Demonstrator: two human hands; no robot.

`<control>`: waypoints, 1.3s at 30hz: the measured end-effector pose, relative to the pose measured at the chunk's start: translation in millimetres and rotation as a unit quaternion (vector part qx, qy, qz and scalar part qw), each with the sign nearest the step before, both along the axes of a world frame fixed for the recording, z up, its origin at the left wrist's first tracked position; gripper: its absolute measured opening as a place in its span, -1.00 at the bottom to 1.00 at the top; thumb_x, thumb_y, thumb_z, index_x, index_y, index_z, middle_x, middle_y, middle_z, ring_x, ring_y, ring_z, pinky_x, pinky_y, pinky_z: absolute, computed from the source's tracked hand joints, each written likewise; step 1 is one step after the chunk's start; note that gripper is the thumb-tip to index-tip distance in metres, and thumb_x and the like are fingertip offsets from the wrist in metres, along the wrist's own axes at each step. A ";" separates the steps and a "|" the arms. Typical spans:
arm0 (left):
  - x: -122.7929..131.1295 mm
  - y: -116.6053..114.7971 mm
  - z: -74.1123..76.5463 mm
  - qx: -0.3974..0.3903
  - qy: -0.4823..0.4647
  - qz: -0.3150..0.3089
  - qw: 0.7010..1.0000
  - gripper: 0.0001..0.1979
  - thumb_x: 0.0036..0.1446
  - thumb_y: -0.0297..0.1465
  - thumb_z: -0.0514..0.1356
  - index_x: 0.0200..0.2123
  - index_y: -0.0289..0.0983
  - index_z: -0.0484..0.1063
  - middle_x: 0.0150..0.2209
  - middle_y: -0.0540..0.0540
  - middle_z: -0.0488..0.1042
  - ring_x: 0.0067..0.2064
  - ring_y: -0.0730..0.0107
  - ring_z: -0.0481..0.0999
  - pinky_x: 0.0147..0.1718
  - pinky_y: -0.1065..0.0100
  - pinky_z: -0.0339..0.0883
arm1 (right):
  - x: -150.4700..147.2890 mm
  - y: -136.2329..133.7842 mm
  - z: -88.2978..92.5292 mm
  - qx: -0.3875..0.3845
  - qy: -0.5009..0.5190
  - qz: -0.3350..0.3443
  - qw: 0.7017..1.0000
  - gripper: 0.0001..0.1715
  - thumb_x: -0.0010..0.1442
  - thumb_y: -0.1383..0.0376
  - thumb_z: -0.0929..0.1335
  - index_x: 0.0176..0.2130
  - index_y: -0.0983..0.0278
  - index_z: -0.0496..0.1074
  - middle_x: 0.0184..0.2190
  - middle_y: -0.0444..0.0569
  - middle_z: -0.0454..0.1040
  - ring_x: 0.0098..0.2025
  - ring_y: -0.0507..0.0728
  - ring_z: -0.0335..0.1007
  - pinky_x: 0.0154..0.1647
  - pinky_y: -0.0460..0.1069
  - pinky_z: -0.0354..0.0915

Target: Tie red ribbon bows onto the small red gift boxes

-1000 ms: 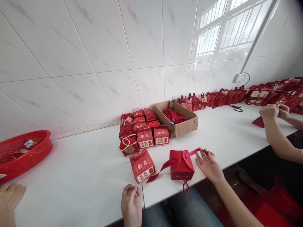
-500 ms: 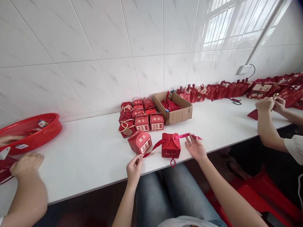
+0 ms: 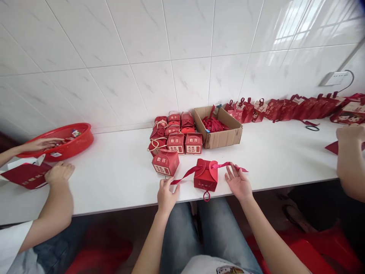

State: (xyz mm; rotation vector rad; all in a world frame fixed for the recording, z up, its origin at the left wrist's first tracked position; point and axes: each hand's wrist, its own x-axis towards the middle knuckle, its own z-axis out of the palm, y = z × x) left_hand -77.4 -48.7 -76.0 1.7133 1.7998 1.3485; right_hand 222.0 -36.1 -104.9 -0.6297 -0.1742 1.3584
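Observation:
A small red gift box (image 3: 205,179) with a scalloped folded top and a cord loop at its front stands near the table edge. A red ribbon (image 3: 186,174) runs through its top, one tail to each side. My left hand (image 3: 167,195) pinches the left tail by its end. On the other side, my right hand (image 3: 238,183) is palm up, the brighter right tail passing at its fingers and its tip sticking out beyond them. Just behind my left hand sits another red box (image 3: 165,163) with white and gold print.
Several finished-looking red boxes (image 3: 175,142) are grouped behind, beside a cardboard box (image 3: 224,140) of red ribbons. Red bags (image 3: 281,109) line the wall. At left, a co-worker's hand reaches into a red basket (image 3: 88,139); another co-worker's arm (image 3: 350,163) is at right.
My view has swung left. The printed box by my left hand has turned and shifted away from it. Both hands keep the ribbon tails spread, the right fingers a little more gathered.

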 end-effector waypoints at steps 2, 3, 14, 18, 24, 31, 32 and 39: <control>6.0 2.3 -1.3 -0.005 0.055 0.016 0.998 -0.80 -0.12 -0.36 0.28 -0.33 -0.19 0.56 -0.25 -0.10 0.36 -0.44 0.41 0.35 -0.48 0.41 0.15 | 0.4 -0.6 0.0 -0.008 -0.005 0.005 1.000 -0.86 0.13 0.14 0.37 -0.28 0.09 0.50 0.04 -0.21 0.45 0.10 0.10 0.32 -0.12 0.01 0.35; 8.0 3.6 -0.7 -0.011 0.056 0.020 0.998 -0.86 -0.11 -0.37 0.27 -0.39 -0.20 0.55 -0.23 -0.11 0.37 -0.44 0.41 0.35 -0.49 0.41 0.14 | 1.2 -0.6 0.5 -0.016 -0.008 0.008 1.000 -0.86 0.12 0.14 0.38 -0.28 0.09 0.49 0.01 -0.20 0.47 0.07 0.10 0.35 -0.14 0.01 0.35; -13.1 22.9 108.5 -0.102 -0.180 -0.166 0.964 -0.77 -0.04 -0.31 0.15 -0.67 -0.25 0.36 -0.61 -0.04 0.35 -0.47 0.34 0.30 -0.40 0.36 0.20 | 37.2 15.8 105.6 0.022 -0.603 0.008 0.797 -0.55 0.14 -0.04 0.32 -0.33 0.27 0.53 -0.53 -0.08 0.41 -0.45 0.07 0.28 -0.44 -0.05 0.21; -5.9 36.7 166.2 -0.072 -0.175 -0.164 0.968 -0.77 -0.04 -0.32 0.20 -0.66 -0.27 0.36 -0.61 -0.02 0.31 -0.48 0.39 0.28 -0.46 0.39 0.18 | 42.1 24.4 172.4 0.076 -0.782 0.040 0.618 -0.54 0.18 0.01 0.30 -0.58 0.25 0.40 -0.64 -0.13 0.30 -0.57 0.02 0.13 -0.57 -0.06 0.10; 27.2 63.1 215.7 -0.025 -0.234 -0.227 0.945 -0.84 -0.06 -0.37 0.24 -0.59 -0.31 0.41 -0.41 -0.10 0.45 -0.54 0.55 0.21 -0.60 0.46 0.08 | 18.1 38.8 225.8 0.137 -0.795 -0.057 0.588 -0.56 0.18 0.05 0.32 -0.59 0.25 0.39 -0.55 -0.09 0.35 -0.57 0.01 0.14 -0.58 -0.05 0.12; 47.6 86.4 227.4 -0.006 -0.307 -0.235 0.922 -0.71 -0.09 -0.37 0.26 -0.66 -0.29 0.21 -0.56 -0.04 0.42 -0.56 0.55 0.24 -0.68 0.52 -0.05 | -11.6 66.0 217.7 0.194 -0.720 -0.087 0.660 -0.51 0.20 0.10 0.32 -0.64 0.26 0.19 -0.60 -0.12 0.24 -0.58 -0.01 0.07 -0.62 -0.07 0.09; 47.5 88.2 227.0 0.004 -0.306 -0.230 0.924 -0.71 -0.09 -0.36 0.28 -0.66 -0.28 0.22 -0.59 -0.02 0.39 -0.55 0.53 0.25 -0.68 0.52 -0.03 | -13.8 70.9 215.8 0.200 -0.717 -0.088 0.662 -0.51 0.20 0.11 0.33 -0.64 0.26 0.19 -0.60 -0.12 0.23 -0.58 -0.01 0.07 -0.62 -0.07 0.09; 47.5 97.7 207.5 0.075 -0.268 -0.208 0.938 -0.85 -0.11 -0.35 0.36 -0.52 -0.30 0.49 -0.52 -0.04 0.45 -0.55 0.52 0.32 -0.61 0.46 0.22 | -23.1 91.3 207.0 0.255 -0.666 -0.097 0.694 -0.71 0.13 0.18 0.40 -0.53 0.24 0.35 -0.42 -0.06 0.38 -0.53 0.00 0.21 -0.60 -0.07 0.20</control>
